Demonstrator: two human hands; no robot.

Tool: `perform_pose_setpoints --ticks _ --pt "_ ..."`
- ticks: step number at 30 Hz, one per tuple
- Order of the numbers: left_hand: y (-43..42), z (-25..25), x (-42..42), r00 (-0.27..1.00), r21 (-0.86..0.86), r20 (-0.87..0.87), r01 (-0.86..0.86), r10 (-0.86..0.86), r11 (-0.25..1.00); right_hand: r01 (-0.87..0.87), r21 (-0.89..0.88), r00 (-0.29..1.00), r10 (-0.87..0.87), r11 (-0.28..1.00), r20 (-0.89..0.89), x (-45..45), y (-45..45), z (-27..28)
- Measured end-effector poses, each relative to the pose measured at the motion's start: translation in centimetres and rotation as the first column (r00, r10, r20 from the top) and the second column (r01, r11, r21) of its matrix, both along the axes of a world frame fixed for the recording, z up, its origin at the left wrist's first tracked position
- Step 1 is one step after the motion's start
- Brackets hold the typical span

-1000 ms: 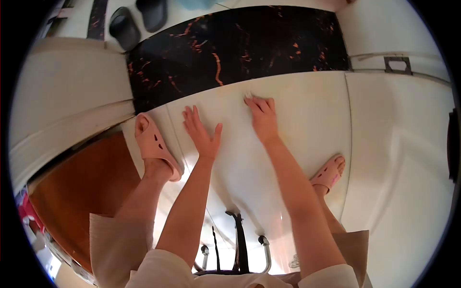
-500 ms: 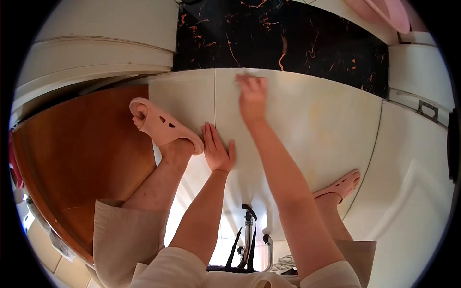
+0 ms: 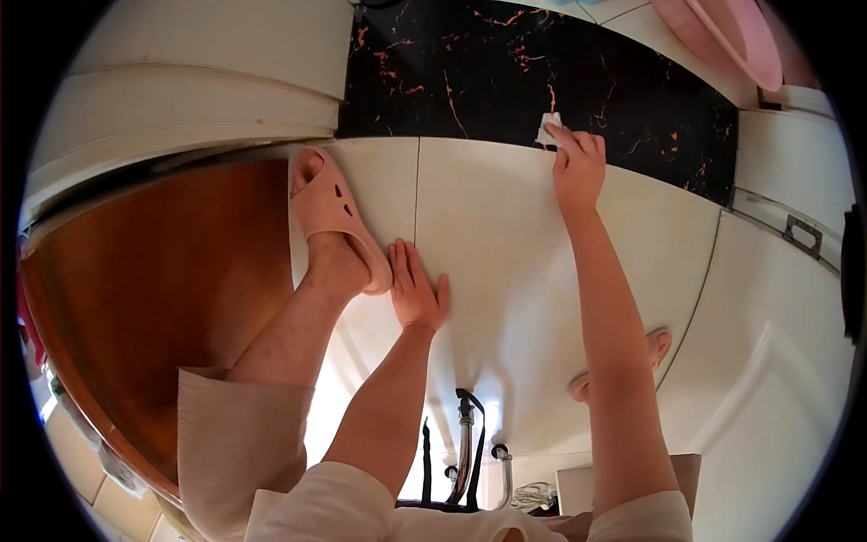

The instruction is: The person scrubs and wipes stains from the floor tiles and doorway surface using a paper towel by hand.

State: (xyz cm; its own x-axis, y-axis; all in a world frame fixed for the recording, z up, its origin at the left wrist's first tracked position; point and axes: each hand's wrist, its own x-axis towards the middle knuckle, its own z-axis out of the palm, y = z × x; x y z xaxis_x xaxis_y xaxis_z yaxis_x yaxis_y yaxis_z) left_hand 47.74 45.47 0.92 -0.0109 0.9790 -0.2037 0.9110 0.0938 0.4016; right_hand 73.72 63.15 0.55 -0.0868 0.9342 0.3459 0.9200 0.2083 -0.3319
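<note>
My right hand [image 3: 580,172] is closed around a small white piece of folded tissue [image 3: 549,128]. The tissue lies against the near edge of the black marble-patterned threshold [image 3: 506,68], where it meets the pale floor tile [image 3: 497,235]. Flat on that tile rests my left hand [image 3: 418,294], empty, its fingers apart and pointing forward. Just left of it is a pink slipper [image 3: 330,212] on my left foot. Another pink slipper [image 3: 578,388] shows partly behind my right forearm.
A brown wooden door [image 3: 172,298] stands at the left. White door frames [image 3: 208,72] flank the threshold, with a metal strike plate [image 3: 802,233] at right. Beyond is a pink plastic item [image 3: 722,36]. Metal pipes [image 3: 465,443] and a coiled cord [image 3: 533,495] appear near my body.
My right hand has moved right and onto the threshold edge, where the tissue now shows clearly. My left foot has turned to point more forward. The left hand stays flat on the tile.
</note>
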Motion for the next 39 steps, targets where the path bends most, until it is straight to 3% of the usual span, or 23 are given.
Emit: perform_pose_setpoints --ticks 2,3,4,5,7,12,16,19,21,23,26,28,29,31,34,36,37,39 --pt "0.0 0.0 -0.2 1.0 -0.005 0.008 0.004 -0.004 1.0 0.161 -0.087 0.987 -0.162 0.983 -0.007 -0.6 -0.9 -0.3" --pt "0.0 0.0 -0.1 1.0 -0.006 0.013 -0.005 0.005 1.0 0.177 -0.222 0.982 -0.187 0.959 -0.022 -2.1 -4.9 -0.7" --pt "-0.1 0.1 0.0 1.0 -0.003 0.021 -0.015 0.015 1.0 0.034 -0.201 0.997 -0.047 0.979 -0.06 -3.3 -9.5 -0.9" --pt "-0.1 0.0 -0.1 0.999 0.015 0.039 -0.014 0.013 1.0 -0.036 -0.352 0.999 0.03 0.935 -0.023 -4.4 -15.6 -2.5" --pt "0.0 -0.1 -0.1 0.998 0.036 0.051 -0.028 0.026 0.999 -0.225 -0.347 0.96 0.146 0.911 -0.238 -6.8 -24.1 -0.7" --pt "0.0 0.2 -0.3 0.998 0.038 0.066 -0.007 0.004 0.999 -0.335 -0.267 0.935 0.285 0.903 -0.21 -9.7 -12.4 1.2" --pt "0.1 0.1 -0.3 0.999 0.016 0.049 -0.021 0.02 1.0 -0.216 -0.129 0.941 0.171 0.968 -0.293 -15.0 -0.3 -0.5" --pt "0.0 0.0 -0.3 0.999 -0.05 0.026 -0.024 0.025 0.998 -0.163 -0.103 0.942 0.124 0.981 -0.311 -15.9 1.6 -0.6" --pt "0.0 -0.1 -0.5 0.999 -0.003 0.052 -0.016 0.016 1.0 -0.312 -0.171 0.938 0.275 0.934 -0.21 -15.2 -2.7 -0.6" --pt "-0.1 -0.4 -0.6 0.998 0.016 0.066 -0.018 0.017 1.0 -0.53 -0.054 0.828 0.503 0.846 -0.246 -13.8 -6.6 -0.7" --pt "-0.4 -0.3 -0.5 0.999 -0.02 0.037 -0.019 0.02 1.0 -0.606 -0.124 0.784 0.565 0.785 -0.257 -13.8 -4.3 -0.8" --pt "-0.2 -0.4 -0.6 1.0 -0.026 0.0 0.001 -0.001 1.0 -0.551 -0.092 0.828 0.529 0.83 -0.187 -15.0 1.4 -1.0" --pt "-0.2 -0.4 -0.7 1.0 -0.015 -0.006 0.006 -0.006 1.0 -0.503 -0.104 0.864 0.499 0.858 -0.07 -15.8 4.8 -1.6" --pt "-0.1 -0.4 -0.8 1.0 -0.092 0.008 -0.004 0.005 0.996 -0.414 -0.004 0.894 0.405 0.91 -0.193 -17.5 11.8 -1.9" --pt "-0.2 -0.7 -0.8 1.0 -0.071 0.019 0.005 -0.004 0.997 -0.232 0.018 0.971 0.233 0.972 -0.046 -19.0 21.7 -2.7" --pt "-0.5 -0.9 -1.1 1.0 -0.102 0.014 0.012 -0.01 0.995 -0.087 -0.031 0.984 0.081 0.996 -0.16 -19.7 26.1 -2.2" --pt "-0.4 -0.8 -1.2 1.0 -0.11 0.012 -0.002 0.003 0.994 -0.095 -0.047 0.971 0.083 0.994 -0.225 -19.7 27.0 -2.0" --pt "-0.3 -0.5 -1.0 0.999 -0.163 0.031 -0.01 0.015 0.987 -0.149 -0.068 0.983 0.14 0.987 -0.12 -20.9 25.1 -1.7"
